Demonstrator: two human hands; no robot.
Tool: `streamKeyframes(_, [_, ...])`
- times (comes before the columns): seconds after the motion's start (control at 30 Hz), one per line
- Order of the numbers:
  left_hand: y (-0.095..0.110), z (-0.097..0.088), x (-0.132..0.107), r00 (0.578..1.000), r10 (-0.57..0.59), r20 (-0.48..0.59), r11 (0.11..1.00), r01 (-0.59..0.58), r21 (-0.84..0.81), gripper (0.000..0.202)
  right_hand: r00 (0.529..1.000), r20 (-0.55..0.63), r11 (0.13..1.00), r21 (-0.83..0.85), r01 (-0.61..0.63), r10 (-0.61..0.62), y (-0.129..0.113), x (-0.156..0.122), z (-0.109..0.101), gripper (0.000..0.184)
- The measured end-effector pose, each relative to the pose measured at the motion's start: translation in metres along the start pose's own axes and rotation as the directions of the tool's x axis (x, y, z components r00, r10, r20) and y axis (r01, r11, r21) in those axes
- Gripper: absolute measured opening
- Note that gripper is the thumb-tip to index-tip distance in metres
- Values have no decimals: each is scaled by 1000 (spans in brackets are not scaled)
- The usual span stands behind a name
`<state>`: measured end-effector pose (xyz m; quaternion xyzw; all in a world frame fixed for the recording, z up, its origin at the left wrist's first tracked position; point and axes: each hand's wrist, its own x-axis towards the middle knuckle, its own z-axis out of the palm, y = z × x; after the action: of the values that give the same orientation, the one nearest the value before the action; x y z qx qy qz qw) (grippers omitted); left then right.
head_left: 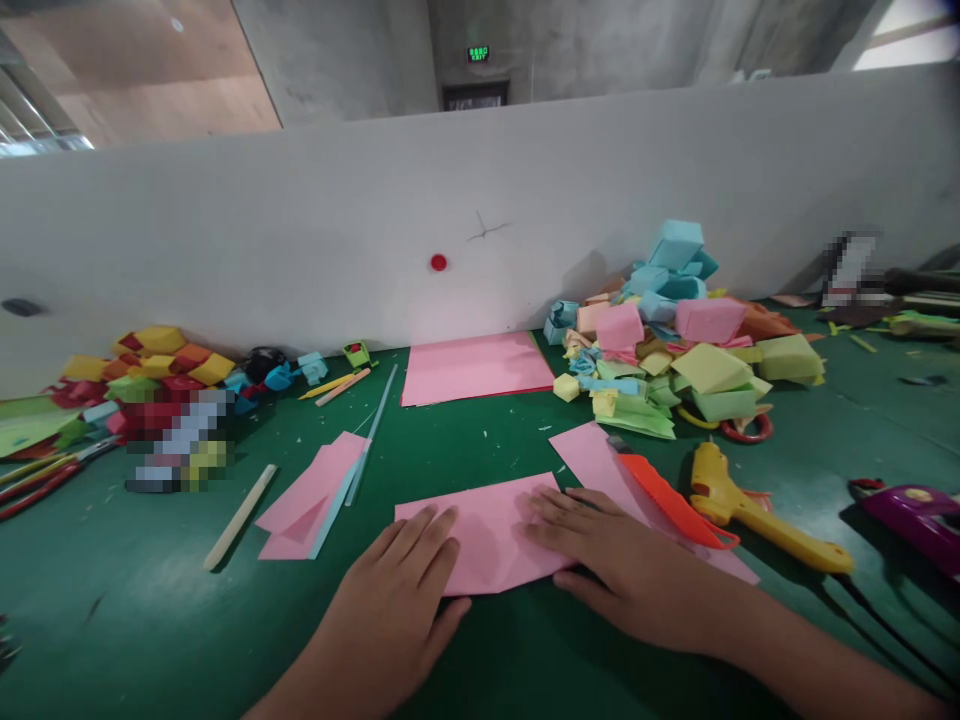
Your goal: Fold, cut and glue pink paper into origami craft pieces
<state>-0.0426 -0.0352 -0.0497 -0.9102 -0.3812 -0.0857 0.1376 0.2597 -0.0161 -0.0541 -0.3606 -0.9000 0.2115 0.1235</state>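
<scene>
A folded pink paper sheet (487, 530) lies on the green table (525, 440) in front of me. My left hand (397, 590) rests flat on its left part, fingers stretched out. My right hand (615, 560) lies flat on its right part, fingers spread and pressing the fold down. Neither hand grips anything. Another pink sheet (600, 460) lies just beyond my right hand, partly under an orange cutter (667, 500).
A stack of pink paper (472, 368) lies by the grey partition. Folded paper shapes are heaped at the right (675, 340) and left (150, 370). A yellow glue gun (750, 510), folded pink pieces (315, 495), a wooden stick (240, 515) and a purple tool (911, 510) lie around.
</scene>
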Motion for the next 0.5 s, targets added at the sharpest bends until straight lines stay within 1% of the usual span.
streamKeyframes(0.03, [-1, 3, -1, 1000, 26, 2, 1000, -26, -5, 39, 1000, 4, 1000, -2, -4, 4, 0, 0, 0, 57])
streamKeyframes(0.1, [-2, 6, -2, 997, 75, 32, 997, -74, -32, 49, 1000, 3, 1000, -2, 3, -3, 0, 0, 0, 57])
streamKeyframes(0.17, [-2, 5, -3, 990, 104, 94, 993, -98, -63, 61, 1000, -7, 1000, 5, 11, -11, 0, 0, 0, 58])
streamKeyframes(0.23, [-1, 3, -3, 982, 115, 148, 992, -104, -76, 68, 1000, -13, 1000, 12, 16, -16, 1, 0, 0, 58])
streamKeyframes(0.33, [1, 2, -3, 980, 99, 171, 994, -91, -51, 69, 1000, -10, 1000, 22, 19, -19, 2, 0, 0, 57])
streamKeyframes(0.5, [1, 13, -6, 985, 104, 137, 994, -107, 16, 61, 1000, 10, 1000, 20, 6, -6, 2, 0, -1, 58])
